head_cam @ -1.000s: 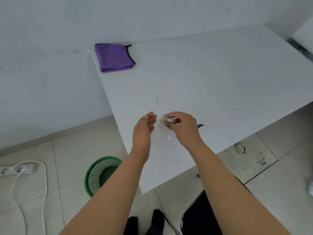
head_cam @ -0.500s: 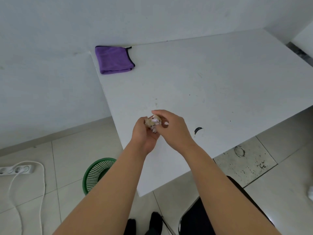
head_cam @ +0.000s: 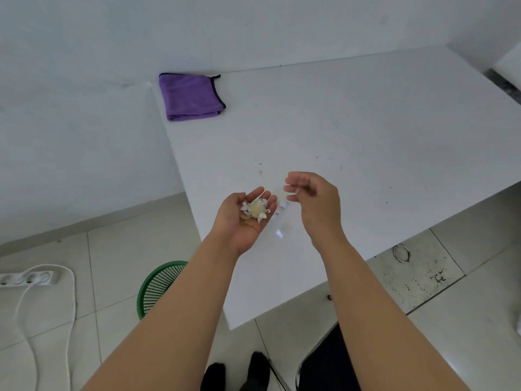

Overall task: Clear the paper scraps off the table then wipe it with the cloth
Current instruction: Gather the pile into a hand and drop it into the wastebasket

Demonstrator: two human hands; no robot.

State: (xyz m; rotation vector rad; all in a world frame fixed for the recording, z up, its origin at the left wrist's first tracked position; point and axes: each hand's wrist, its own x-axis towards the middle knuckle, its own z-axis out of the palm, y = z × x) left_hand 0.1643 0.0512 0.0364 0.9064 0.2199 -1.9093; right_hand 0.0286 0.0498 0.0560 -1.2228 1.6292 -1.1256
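- I have the left hand (head_cam: 248,218) turned palm up and cupped just over the near-left part of the table (head_cam: 366,131), fingers loosely spread — it works as a tray, so each piece goes into one place rather than being carried off singly.
- In that palm lies the gathered pile of paper scraps (head_cam: 255,211): small torn bits, white with a pale yellowish lump in the middle, crumpled and light, resting loose rather than squeezed.
- My right hand (head_cam: 315,201) hovers beside it, fingers half curled and parted. I can't make out anything pinched between them, so I judge it free for the next pick.
- A few loose scraps (head_cam: 280,221) lie on the tabletop just right of the cupped palm — white on white, hard to count.
- The green basket (head_cam: 158,289) stands on the floor below the table's left edge, close under the cupped palm; I take it as the place for the handful.
- The purple cloth (head_cam: 191,97) lies folded at the far-left corner, well apart from both hands, untouched; wiping waits until the scraps are gone.
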